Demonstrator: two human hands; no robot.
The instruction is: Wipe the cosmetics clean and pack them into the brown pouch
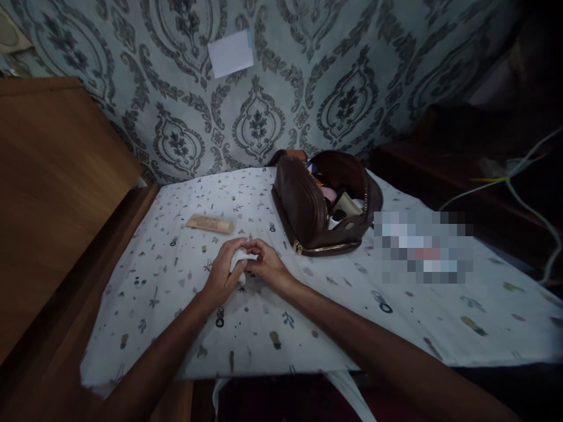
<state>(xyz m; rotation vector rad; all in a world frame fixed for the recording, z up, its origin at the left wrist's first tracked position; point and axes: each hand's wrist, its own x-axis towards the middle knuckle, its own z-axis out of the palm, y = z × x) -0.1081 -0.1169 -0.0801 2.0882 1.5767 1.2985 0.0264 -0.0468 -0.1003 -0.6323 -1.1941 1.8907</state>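
Observation:
My left hand (226, 271) is closed around a small white item (238, 258), which looks like a crumpled tissue or wipe. My right hand (266, 262) meets it from the other side, thumb and fingers pinching the item's edge. Both hands are just above the cloth. Beyond them lies a beige squeeze tube (210, 224) on its side, apart from the hands. To the right of the tube stands a brown zip bag (303, 205), unzipped, with several cosmetic containers inside, among them a beige tube (347, 205).
A white patterned cloth (185, 328) covers the table. A blurred-out patch (422, 249) hides something right of the bag. A wooden panel (57, 176) rises at left, and a patterned wall (259, 117) backs the table. Pale cords (519, 176) hang at right.

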